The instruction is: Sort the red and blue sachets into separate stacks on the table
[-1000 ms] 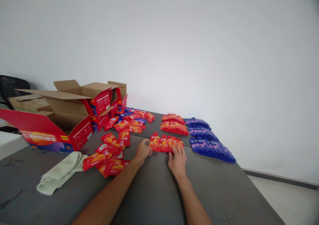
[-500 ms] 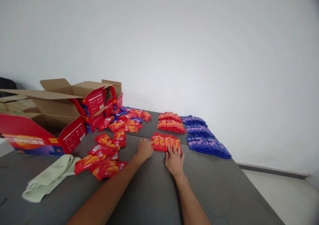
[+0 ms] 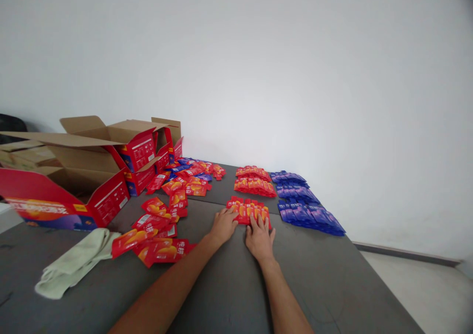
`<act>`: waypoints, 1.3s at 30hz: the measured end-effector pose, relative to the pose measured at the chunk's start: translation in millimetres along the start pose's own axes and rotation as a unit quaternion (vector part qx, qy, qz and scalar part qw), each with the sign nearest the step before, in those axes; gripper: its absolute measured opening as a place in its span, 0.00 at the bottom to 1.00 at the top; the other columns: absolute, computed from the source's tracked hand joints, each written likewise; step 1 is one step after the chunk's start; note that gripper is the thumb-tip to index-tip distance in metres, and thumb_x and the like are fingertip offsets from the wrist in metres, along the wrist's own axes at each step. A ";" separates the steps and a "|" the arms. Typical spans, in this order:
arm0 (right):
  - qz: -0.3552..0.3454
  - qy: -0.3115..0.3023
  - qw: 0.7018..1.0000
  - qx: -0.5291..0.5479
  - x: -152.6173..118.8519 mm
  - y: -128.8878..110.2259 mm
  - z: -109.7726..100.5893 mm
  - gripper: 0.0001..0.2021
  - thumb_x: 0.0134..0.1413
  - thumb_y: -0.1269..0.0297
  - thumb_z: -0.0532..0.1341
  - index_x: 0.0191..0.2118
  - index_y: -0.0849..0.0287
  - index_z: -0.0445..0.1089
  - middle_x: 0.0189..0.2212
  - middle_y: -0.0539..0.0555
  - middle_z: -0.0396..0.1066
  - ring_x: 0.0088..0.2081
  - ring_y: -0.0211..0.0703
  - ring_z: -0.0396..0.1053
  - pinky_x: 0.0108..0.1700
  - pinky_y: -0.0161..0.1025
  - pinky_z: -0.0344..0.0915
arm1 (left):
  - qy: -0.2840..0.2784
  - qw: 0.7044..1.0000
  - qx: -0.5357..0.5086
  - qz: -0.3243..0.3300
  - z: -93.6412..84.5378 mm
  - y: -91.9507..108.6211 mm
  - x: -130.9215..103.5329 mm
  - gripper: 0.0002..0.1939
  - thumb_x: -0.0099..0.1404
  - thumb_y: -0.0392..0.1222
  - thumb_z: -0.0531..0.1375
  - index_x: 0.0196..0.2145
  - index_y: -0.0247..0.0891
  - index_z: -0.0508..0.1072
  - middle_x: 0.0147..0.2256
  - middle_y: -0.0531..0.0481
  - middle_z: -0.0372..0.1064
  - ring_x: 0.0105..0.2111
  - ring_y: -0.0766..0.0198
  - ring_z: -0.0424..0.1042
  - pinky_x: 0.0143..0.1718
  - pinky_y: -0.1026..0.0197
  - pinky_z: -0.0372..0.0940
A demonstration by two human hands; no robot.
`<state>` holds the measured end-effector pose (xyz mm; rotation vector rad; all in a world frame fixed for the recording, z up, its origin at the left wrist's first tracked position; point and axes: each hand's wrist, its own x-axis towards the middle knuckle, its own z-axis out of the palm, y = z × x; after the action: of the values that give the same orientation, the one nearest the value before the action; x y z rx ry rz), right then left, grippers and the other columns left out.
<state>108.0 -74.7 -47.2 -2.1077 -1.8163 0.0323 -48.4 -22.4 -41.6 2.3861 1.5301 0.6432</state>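
Observation:
A row of overlapping red sachets [image 3: 244, 209] with orange fruit pictures lies flat on the dark grey table [image 3: 221, 284]. My left hand [image 3: 223, 225] rests at the row's left end, its fingertips touching the front of the sachets. On the right part of the row, my right hand [image 3: 260, 239] lies with its fingers spread over the lower edges. Neither hand grips a sachet. Behind this row stand further rows of red sachets [image 3: 254, 186], and to the right are several rows of purple-blue sachets [image 3: 306, 215].
Loose red sachets [image 3: 158, 250] are scattered left of my hands, with a mixed red and blue heap [image 3: 192, 171] behind. A pale green cloth [image 3: 74, 265] lies at the left. Open red cardboard boxes [image 3: 107, 201] line the left side. A white wall [image 3: 295, 78] rises behind the table.
My left hand has moved right from beside the row onto its left front, and its pointing finger is no longer separate. My right hand has stayed on the sachets.

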 end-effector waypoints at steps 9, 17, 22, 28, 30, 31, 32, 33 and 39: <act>-0.034 0.040 0.999 0.006 -5.0 -14.5 -7.7 0.24 0.62 0.61 0.50 0.63 0.48 0.60 0.67 0.54 0.50 0.68 0.58 0.38 0.62 0.64 0.42 | 0.013 1.000 0.019 -0.013 -16.0 5.0 -18.6 0.23 0.65 0.40 0.54 0.58 0.44 0.67 0.61 0.44 0.59 0.61 0.50 0.54 0.58 0.46 0.53; -0.151 0.033 0.987 0.052 -29.2 -51.5 -7.7 0.22 0.61 0.63 0.53 0.59 0.47 0.66 0.64 0.52 0.57 0.65 0.58 0.45 0.61 0.56 0.49 | 0.012 0.996 0.060 -0.070 -53.0 -13.2 -68.4 0.23 0.61 0.35 0.54 0.54 0.41 0.70 0.58 0.41 0.62 0.61 0.49 0.53 0.59 0.46 0.50; -0.221 -0.002 0.971 0.089 -54.5 -85.3 -15.3 0.20 0.61 0.63 0.53 0.57 0.49 0.68 0.60 0.53 0.63 0.63 0.54 0.50 0.61 0.52 0.49 | 0.009 0.996 0.051 -0.075 -78.5 -36.1 -100.3 0.25 0.58 0.32 0.53 0.53 0.37 0.70 0.54 0.40 0.67 0.58 0.52 0.60 0.60 0.50 0.50; -0.302 -0.073 0.944 0.110 -89.8 -126.0 -27.3 0.20 0.55 0.57 0.60 0.54 0.50 0.69 0.55 0.54 0.68 0.60 0.55 0.54 0.60 0.50 0.49 | -0.011 0.995 0.042 -0.093 -104.6 -61.3 -131.2 0.25 0.56 0.33 0.55 0.53 0.38 0.71 0.52 0.40 0.70 0.55 0.50 0.64 0.58 0.48 0.50; -0.307 -0.085 0.942 0.106 -94.8 -134.6 -28.1 0.19 0.54 0.56 0.60 0.52 0.51 0.71 0.53 0.54 0.70 0.59 0.55 0.55 0.59 0.49 0.50 | -0.027 0.993 0.053 -0.101 -109.0 -65.7 -137.8 0.24 0.55 0.34 0.58 0.51 0.40 0.72 0.50 0.41 0.72 0.53 0.47 0.65 0.57 0.46 0.51; -0.306 -0.087 0.942 0.106 -95.6 -137.7 -27.7 0.18 0.54 0.55 0.60 0.50 0.51 0.71 0.52 0.55 0.70 0.58 0.55 0.55 0.58 0.49 0.51 | -0.034 0.992 0.059 -0.102 -110.1 -67.2 -139.9 0.24 0.54 0.35 0.59 0.51 0.40 0.72 0.49 0.41 0.72 0.52 0.46 0.66 0.56 0.45 0.52; -0.301 -0.087 0.943 0.109 -95.4 -139.9 -26.6 0.17 0.54 0.55 0.60 0.49 0.52 0.72 0.52 0.55 0.71 0.58 0.55 0.56 0.57 0.49 0.52 | -0.039 0.992 0.065 -0.101 -110.3 -68.4 -141.2 0.24 0.53 0.34 0.59 0.50 0.40 0.72 0.48 0.41 0.72 0.51 0.46 0.66 0.55 0.44 0.53; -0.295 -0.084 0.945 0.113 -94.4 -141.3 -24.9 0.17 0.54 0.56 0.60 0.49 0.52 0.72 0.51 0.56 0.71 0.57 0.56 0.57 0.56 0.48 0.53 | -0.039 0.992 0.068 -0.099 -109.9 -69.3 -141.6 0.24 0.53 0.34 0.59 0.49 0.40 0.73 0.48 0.40 0.72 0.50 0.45 0.67 0.54 0.44 0.54; -0.211 -0.026 0.962 0.171 -77.3 -133.0 -7.0 0.22 0.53 0.61 0.60 0.54 0.55 0.69 0.52 0.58 0.70 0.55 0.54 0.61 0.53 0.46 0.60 | 0.008 0.996 -0.011 -0.092 -106.7 -70.7 -123.3 0.23 0.52 0.25 0.55 0.44 0.38 0.74 0.45 0.44 0.71 0.48 0.57 0.68 0.50 0.57 0.60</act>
<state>-30.6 -136.0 -19.7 -1.4721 -2.0801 0.2739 -200.3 -107.9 -7.0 2.1948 1.7143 0.6351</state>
